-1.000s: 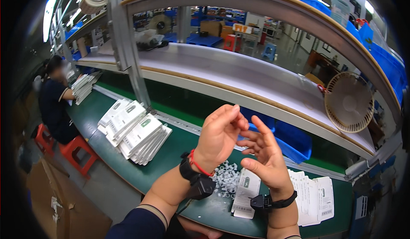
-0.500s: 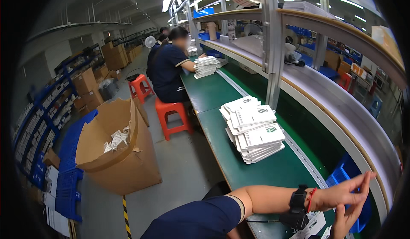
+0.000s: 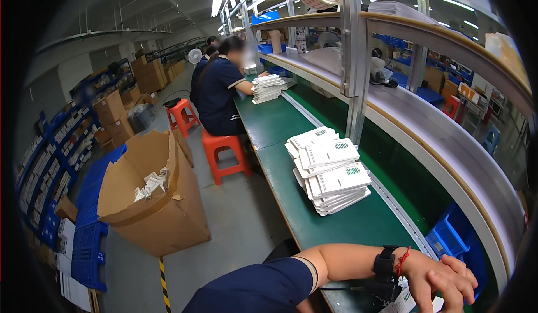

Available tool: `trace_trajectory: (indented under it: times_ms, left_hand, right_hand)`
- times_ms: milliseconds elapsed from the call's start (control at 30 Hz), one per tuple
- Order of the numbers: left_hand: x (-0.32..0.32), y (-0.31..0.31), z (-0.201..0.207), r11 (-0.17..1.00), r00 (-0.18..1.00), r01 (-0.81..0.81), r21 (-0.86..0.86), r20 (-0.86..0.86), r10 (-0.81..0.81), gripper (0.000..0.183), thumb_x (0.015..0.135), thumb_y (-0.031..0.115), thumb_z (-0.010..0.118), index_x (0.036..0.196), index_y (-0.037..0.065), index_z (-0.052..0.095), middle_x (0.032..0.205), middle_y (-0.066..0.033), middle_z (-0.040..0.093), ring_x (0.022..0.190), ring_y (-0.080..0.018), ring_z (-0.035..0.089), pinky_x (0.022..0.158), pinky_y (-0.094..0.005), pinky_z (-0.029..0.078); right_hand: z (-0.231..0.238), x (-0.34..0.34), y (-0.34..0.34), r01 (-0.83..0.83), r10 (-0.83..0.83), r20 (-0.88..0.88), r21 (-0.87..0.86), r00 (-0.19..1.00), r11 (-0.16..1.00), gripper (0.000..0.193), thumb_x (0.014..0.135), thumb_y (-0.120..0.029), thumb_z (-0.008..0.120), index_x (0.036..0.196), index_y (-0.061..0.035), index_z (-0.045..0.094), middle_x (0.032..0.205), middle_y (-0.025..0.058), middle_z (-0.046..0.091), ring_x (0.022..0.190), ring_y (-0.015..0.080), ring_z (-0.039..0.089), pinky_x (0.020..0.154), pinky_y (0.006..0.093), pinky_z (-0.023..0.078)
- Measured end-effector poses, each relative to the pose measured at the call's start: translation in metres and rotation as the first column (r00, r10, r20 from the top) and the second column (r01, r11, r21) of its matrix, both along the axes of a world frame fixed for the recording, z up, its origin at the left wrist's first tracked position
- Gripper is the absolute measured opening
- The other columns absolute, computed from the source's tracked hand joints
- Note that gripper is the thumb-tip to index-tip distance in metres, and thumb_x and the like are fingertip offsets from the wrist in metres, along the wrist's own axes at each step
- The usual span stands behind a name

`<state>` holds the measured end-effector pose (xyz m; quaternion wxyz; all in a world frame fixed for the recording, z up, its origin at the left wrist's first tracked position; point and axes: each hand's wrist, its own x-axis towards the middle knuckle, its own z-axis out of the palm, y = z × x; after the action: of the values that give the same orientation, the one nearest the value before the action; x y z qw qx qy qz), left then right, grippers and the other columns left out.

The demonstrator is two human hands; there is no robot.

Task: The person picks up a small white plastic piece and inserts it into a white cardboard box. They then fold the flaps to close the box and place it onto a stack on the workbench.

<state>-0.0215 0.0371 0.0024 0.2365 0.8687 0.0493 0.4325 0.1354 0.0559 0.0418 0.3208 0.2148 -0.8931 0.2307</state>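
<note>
My left arm reaches across the green bench at the lower right, with a black strap and a red cord at the wrist. My left hand [image 3: 440, 276] is over the bench's far edge, its fingers bent and spread apart, with nothing visible gripped in them. My right hand cannot be made out apart from the overlapping fingers. Under my wrist lies a white printed package [image 3: 402, 303], partly hidden by the hand and a black device. Further along stands a stack of flat white packages [image 3: 336, 170] with green print, unevenly piled.
Blue plastic bins [image 3: 448, 234] sit beyond the bench's metal rail. A shelf rack [image 3: 354, 61] runs along the far side. On the left are an open cardboard box [image 3: 162, 218] and red stools [image 3: 224, 156]. A co-worker [image 3: 221, 92] sits by another white stack [image 3: 266, 89].
My left hand has dropped from a stretched-out pose to a bent one, lower and nearer. The other hand's fingers, seen below it before, no longer show distinctly. The big stack stays put.
</note>
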Motion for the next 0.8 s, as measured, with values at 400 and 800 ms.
trace_trajectory:
  times_ms: [400, 800]
  left_hand:
    - [0.011, -0.028, 0.006, 0.956, 0.955, -0.293, 0.011, 0.051, 0.292, 0.095, 0.068, 0.044, 0.080, 0.139, 0.004, 0.031, 0.143, -0.0226, 0.026, 0.132, -0.0340, 0.030, 0.103, -0.0423, 0.036]
    - [-0.006, -0.018, 0.014, 0.730, 0.815, 0.424, -0.536, 0.577, -0.050, 0.127, 0.064, 0.085, 0.054, 0.147, 0.030, -0.024, 0.157, -0.0125, -0.021, 0.146, -0.0361, -0.006, 0.115, -0.0537, 0.005]
  right_hand:
    - [0.019, 0.015, -0.021, 0.431, -0.389, 0.387, -0.022, 0.836, 0.902, 0.051, 0.090, -0.022, 0.067, 0.134, -0.0040, 0.050, 0.140, 0.0287, 0.042, 0.128, 0.0382, 0.046, 0.106, 0.0435, 0.037]
    - [-0.009, 0.005, 0.013, 0.660, -0.788, -0.059, -0.512, 0.612, 0.550, 0.074, 0.070, -0.006, 0.079, 0.136, -0.0012, 0.046, 0.127, 0.0176, 0.054, 0.109, 0.0270, 0.060, 0.090, 0.0358, 0.049]
